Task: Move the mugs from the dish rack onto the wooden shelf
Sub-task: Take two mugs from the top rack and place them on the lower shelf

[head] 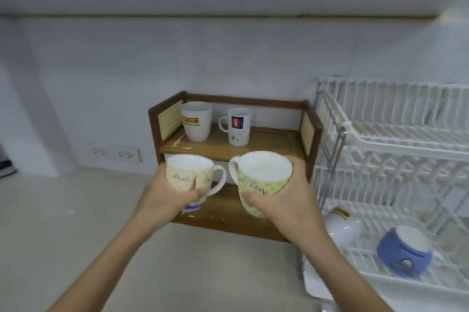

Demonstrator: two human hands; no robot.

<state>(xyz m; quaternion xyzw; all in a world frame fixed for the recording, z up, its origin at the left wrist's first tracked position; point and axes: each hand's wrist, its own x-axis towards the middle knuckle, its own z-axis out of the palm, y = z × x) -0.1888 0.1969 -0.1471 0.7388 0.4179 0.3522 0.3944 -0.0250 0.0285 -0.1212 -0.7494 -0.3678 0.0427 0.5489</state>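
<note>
Pale countertop (63,222); wall sockets (116,153) low on white wall (127,62)

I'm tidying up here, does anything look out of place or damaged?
Nothing looks broken or spilled. One white mug lies on its side in the dish rack, beside an upside-down blue mug. The wooden shelf shows pale scuffs along its board edges.

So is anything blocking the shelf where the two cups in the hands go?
Nothing visible. The top board of the wooden shelf has bare space right of the two white mugs. What lies behind the held mugs is hidden.
</note>
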